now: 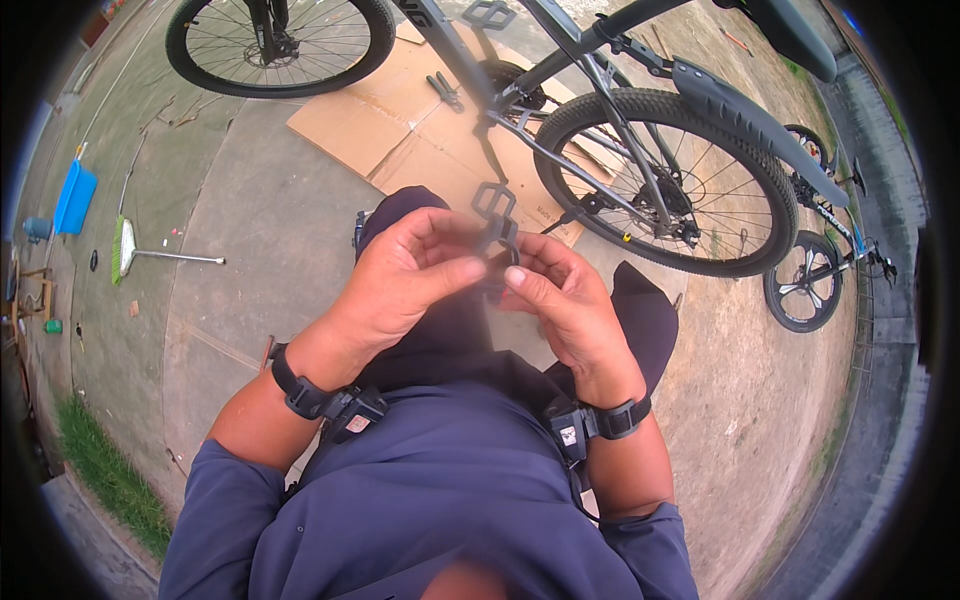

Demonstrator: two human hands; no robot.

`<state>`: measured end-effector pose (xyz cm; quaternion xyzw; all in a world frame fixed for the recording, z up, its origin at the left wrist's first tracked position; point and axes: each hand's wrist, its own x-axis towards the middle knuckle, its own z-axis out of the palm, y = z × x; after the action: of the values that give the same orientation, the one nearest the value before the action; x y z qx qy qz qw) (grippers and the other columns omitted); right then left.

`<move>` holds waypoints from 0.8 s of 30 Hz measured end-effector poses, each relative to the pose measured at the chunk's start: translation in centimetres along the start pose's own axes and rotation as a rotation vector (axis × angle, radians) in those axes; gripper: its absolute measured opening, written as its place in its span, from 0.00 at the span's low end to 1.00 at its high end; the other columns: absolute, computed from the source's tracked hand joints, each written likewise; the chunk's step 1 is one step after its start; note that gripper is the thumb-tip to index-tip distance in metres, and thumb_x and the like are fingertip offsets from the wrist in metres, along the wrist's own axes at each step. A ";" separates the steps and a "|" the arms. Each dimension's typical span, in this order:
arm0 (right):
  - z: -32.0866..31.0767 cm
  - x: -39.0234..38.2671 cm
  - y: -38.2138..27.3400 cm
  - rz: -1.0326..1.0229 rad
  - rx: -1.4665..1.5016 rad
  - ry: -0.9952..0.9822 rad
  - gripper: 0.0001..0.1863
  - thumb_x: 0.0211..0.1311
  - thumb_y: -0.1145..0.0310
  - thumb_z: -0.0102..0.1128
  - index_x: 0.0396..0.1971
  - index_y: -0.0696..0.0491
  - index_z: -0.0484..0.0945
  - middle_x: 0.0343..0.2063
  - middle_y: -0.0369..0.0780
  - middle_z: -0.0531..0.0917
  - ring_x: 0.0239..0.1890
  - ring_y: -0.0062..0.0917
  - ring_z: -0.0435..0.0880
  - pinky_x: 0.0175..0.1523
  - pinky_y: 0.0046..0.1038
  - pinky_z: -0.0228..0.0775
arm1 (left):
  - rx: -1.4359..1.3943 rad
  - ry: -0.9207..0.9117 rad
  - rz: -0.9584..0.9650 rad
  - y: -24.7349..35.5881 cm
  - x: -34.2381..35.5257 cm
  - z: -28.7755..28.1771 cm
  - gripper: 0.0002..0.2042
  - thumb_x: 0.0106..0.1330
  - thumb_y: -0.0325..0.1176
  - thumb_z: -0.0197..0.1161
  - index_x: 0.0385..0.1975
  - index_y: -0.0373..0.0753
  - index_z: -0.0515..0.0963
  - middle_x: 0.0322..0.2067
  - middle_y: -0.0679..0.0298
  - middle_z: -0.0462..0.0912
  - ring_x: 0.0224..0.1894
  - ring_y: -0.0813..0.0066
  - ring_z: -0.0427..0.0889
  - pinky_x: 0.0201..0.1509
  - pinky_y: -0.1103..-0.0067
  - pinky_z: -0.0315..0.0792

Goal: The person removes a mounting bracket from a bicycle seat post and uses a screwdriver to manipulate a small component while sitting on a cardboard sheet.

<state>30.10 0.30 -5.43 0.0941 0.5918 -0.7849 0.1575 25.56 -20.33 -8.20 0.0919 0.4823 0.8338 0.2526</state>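
Note:
Between my two hands is a small dark curved part (508, 243), which looks like a ring or clamp; blur hides its exact kind. My left hand (400, 272) pinches it from the left with thumb and fingers. From the right, my right hand (565, 298) closes on it, thumb on top. Just beyond my fingers a flat bicycle pedal (493, 200) shows, partly behind the held part. It belongs to the dark bicycle (560, 75) standing in front of me. That bicycle's rear wheel (700, 266) is to the right of my hands, under a long black mudguard (740, 120).
Flattened cardboard (350, 125) lies under the bicycle, with pliers (440, 88) on it. At the far right stands a second bicycle (812, 318). Off to the left are a broom (124, 250) with green bristles and a blue dustpan-like container (75, 200). Grass (110, 470) grows at lower left.

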 end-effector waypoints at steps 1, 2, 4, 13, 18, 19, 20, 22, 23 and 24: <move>0.0 0.0 -0.1 0.003 -0.007 -0.006 0.27 0.65 0.66 0.68 0.60 0.62 0.74 0.50 0.41 0.83 0.50 0.25 0.82 0.51 0.29 0.77 | 0.000 0.000 -0.008 0.0 0.0 0.0 0.19 0.66 0.26 0.70 0.56 0.35 0.75 0.52 0.61 0.81 0.55 0.73 0.80 0.63 0.75 0.73; 0.1 0.1 -0.2 0.002 -0.017 0.006 0.26 0.66 0.66 0.67 0.59 0.62 0.74 0.50 0.41 0.83 0.50 0.24 0.82 0.51 0.29 0.77 | -0.001 0.000 -0.016 -0.1 0.1 0.0 0.19 0.66 0.26 0.70 0.56 0.35 0.75 0.52 0.61 0.81 0.54 0.74 0.80 0.63 0.75 0.73; 0.2 0.1 -0.2 -0.001 -0.037 0.030 0.25 0.66 0.66 0.67 0.59 0.63 0.75 0.48 0.41 0.84 0.49 0.23 0.82 0.51 0.28 0.76 | 0.002 0.000 -0.023 -0.2 0.1 0.0 0.19 0.66 0.26 0.70 0.56 0.35 0.75 0.51 0.61 0.81 0.54 0.74 0.80 0.61 0.75 0.74; -0.3 0.4 0.6 0.006 -0.019 0.088 0.25 0.67 0.65 0.65 0.59 0.64 0.75 0.46 0.42 0.84 0.45 0.23 0.82 0.51 0.28 0.77 | 0.104 0.032 -0.065 -0.2 0.1 -0.4 0.17 0.71 0.36 0.67 0.55 0.36 0.76 0.50 0.61 0.83 0.51 0.76 0.81 0.50 0.79 0.74; -1.4 0.7 1.3 0.040 0.028 0.137 0.19 0.68 0.67 0.61 0.55 0.60 0.78 0.44 0.39 0.86 0.44 0.23 0.85 0.52 0.30 0.78 | 0.191 0.133 -0.063 1.2 0.4 -2.5 0.16 0.73 0.39 0.64 0.54 0.36 0.77 0.47 0.60 0.85 0.46 0.73 0.84 0.48 0.79 0.75; -1.6 0.8 1.4 0.046 0.052 0.141 0.19 0.68 0.67 0.61 0.55 0.60 0.78 0.43 0.39 0.86 0.44 0.23 0.85 0.53 0.30 0.78 | 0.214 0.154 -0.061 1.4 0.5 -3.4 0.16 0.73 0.39 0.64 0.54 0.36 0.77 0.47 0.59 0.85 0.46 0.73 0.84 0.48 0.79 0.75; -1.8 1.0 1.5 0.048 0.059 0.150 0.19 0.68 0.67 0.61 0.54 0.60 0.78 0.44 0.39 0.86 0.44 0.23 0.86 0.53 0.30 0.78 | 0.237 0.175 -0.059 1.7 0.7 -4.5 0.16 0.73 0.39 0.64 0.53 0.36 0.77 0.47 0.59 0.85 0.46 0.73 0.84 0.47 0.79 0.75; -1.9 1.3 1.7 0.057 0.070 0.158 0.18 0.68 0.67 0.60 0.54 0.60 0.78 0.44 0.39 0.86 0.45 0.24 0.86 0.53 0.31 0.79 | 0.299 0.235 -0.058 2.6 0.6 -6.6 0.16 0.73 0.40 0.64 0.53 0.36 0.77 0.46 0.59 0.85 0.45 0.74 0.84 0.47 0.79 0.75; -2.2 1.4 1.8 0.060 0.067 0.164 0.18 0.68 0.67 0.60 0.54 0.60 0.78 0.44 0.39 0.86 0.45 0.24 0.86 0.53 0.31 0.79 | 0.345 0.277 -0.062 2.8 0.7 -7.7 0.17 0.73 0.40 0.65 0.53 0.35 0.77 0.45 0.59 0.85 0.45 0.74 0.84 0.46 0.79 0.75; -2.4 1.6 2.0 0.063 0.063 0.166 0.18 0.68 0.67 0.61 0.54 0.60 0.78 0.44 0.39 0.86 0.45 0.24 0.86 0.53 0.31 0.79 | 0.392 0.323 -0.065 3.1 0.7 -9.0 0.17 0.73 0.40 0.65 0.53 0.35 0.77 0.45 0.59 0.85 0.45 0.74 0.84 0.46 0.79 0.75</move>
<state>29.22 1.90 -8.43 0.1823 0.5747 -0.7872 0.1295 20.36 -28.07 -10.33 -0.0109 0.6714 0.7197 0.1762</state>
